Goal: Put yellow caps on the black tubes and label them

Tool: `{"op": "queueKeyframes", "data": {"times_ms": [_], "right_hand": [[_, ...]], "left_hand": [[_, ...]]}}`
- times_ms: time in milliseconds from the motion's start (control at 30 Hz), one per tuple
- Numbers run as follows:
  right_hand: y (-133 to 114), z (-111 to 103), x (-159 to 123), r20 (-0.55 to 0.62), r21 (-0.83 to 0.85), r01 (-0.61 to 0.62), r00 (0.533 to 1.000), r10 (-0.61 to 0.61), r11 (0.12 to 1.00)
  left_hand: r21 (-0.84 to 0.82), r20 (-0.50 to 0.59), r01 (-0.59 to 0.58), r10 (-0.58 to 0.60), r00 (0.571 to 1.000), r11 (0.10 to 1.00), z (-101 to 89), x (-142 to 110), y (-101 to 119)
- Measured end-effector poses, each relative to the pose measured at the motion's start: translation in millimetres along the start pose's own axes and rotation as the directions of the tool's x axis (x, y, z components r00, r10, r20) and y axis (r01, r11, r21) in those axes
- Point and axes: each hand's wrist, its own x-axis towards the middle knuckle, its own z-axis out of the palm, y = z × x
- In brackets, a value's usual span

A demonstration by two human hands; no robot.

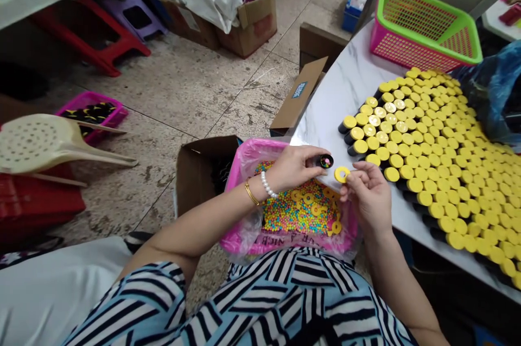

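My left hand (299, 167) is closed round a small black tube (326, 161), its open end toward me with colourful beads visible inside. Between the fingertips of my right hand (368, 191) is a yellow ring-shaped cap (341, 174), held just right of the tube and apart from it. Below both hands a pink basket (244, 159), lined with clear plastic, holds many small coloured beads (288, 216) and several loose yellow ring-shaped caps (316, 209).
Rows of black tubes with yellow caps (439, 161) stand on the white marbled table (325, 102) at right. Behind them are a green and pink basket (423, 31) and a blue plastic bag (494, 94). Cardboard boxes (250, 26) and a cream plastic stool (40, 142) are at left.
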Motion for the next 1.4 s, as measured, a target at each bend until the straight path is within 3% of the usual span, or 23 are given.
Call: {"op": "queueKeyframes", "data": {"times_ms": [200, 367, 633, 967, 1167, 1333, 1400], "right_hand": [[0.2, 23.4, 27.4, 0.035, -0.133, 0.021, 0.999, -0.017, 0.991], [-3.7, 30.7, 27.6, 0.048, -0.242, 0.036, 0.999, -0.025, 0.970], [-3.3, 39.4, 22.7, 0.004, -0.355, 0.119, 0.992, -0.125, 0.927], [-2.5, 37.1, 29.6, 0.027, -0.246, 0.063, 0.998, -0.058, 0.967], [-3.7, 37.9, 27.1, 0.041, -0.319, 0.059, 0.998, -0.048, 0.946], [-2.9, 36.3, 22.9, 0.057, -0.399, 0.097, 0.995, -0.081, 0.912], [-1.7, 34.6, 22.3, 0.073, -0.427, 0.083, 0.996, -0.057, 0.900]], "left_hand": [[0.080, -0.055, -0.045, 0.049, 0.997, 0.996, 0.1, -0.2, 1.6], [0.092, -0.005, -0.034, 0.034, 0.999, 0.995, -1.6, 0.7, 2.1], [0.077, -0.031, -0.059, 0.062, 0.998, 0.995, -4.0, -2.2, 2.7], [0.096, -0.029, -0.092, 0.095, 0.995, 0.991, -0.6, -0.5, -3.7], [0.063, -0.024, -0.055, 0.056, 0.998, 0.996, -5.3, 0.1, 3.1], [-0.110, 0.074, 0.033, -0.025, 0.997, 0.993, -12.3, -0.6, 12.8], [-0.121, 0.061, 0.020, -0.013, 0.998, 0.992, -11.2, -1.0, 12.4]]}}
